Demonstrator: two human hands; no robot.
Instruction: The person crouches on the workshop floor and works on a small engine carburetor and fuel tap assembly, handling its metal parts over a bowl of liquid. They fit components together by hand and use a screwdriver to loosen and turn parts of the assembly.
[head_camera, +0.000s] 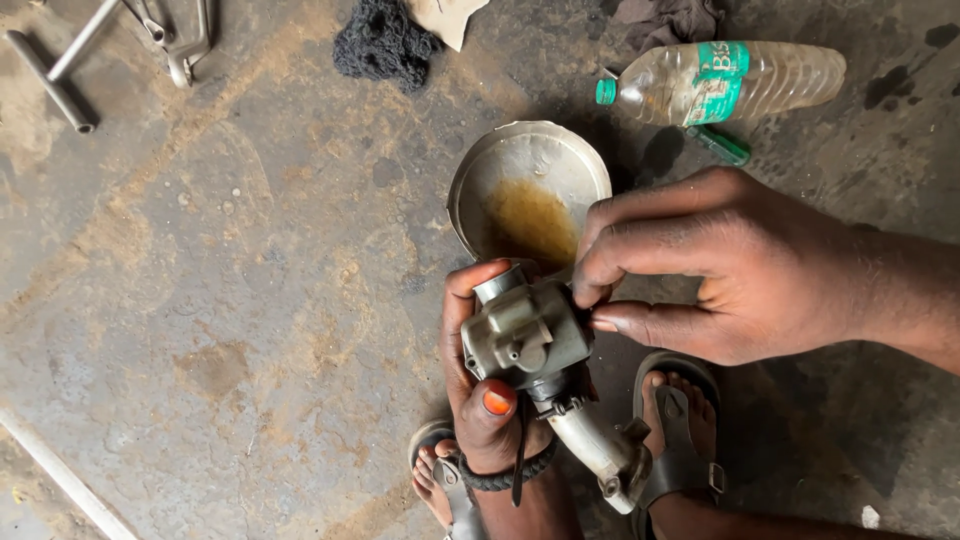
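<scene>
The left hand (480, 385) grips a grey metal carburetor (527, 335) from below, its fingers curled up the left side of the body and its thumb, the nail painted orange, pressed against the lower front. A dark braided band circles that wrist, and a thin black cord hangs down from under the thumb. The right hand (730, 270) comes in from the right with its fingers bent and drawn together, the fingertips (598, 290) pinching at the upper right edge of the carburetor (whether they hold some small part there cannot be told, as the tips cover the spot). Below the left thumb a pale metal intake pipe (600, 450) runs down and to the right from the carburetor body, ending in a flanged end. Just above the right fingertips, almost touching the carburetor's top, sits a round metal bowl (520, 160) holding a shallow pool of brownish liquid. Beyond the knuckles of the right hand lies a clear plastic bottle (725, 82) on its side with a green cap and green label, and a small green object rests near it. Two sandalled feet (675, 430) stand on the stained concrete floor (230, 300) under both hands. Far to the left of the fingers lie metal rods (60, 70), and a black rag (380, 42) sits above the bowl.
</scene>
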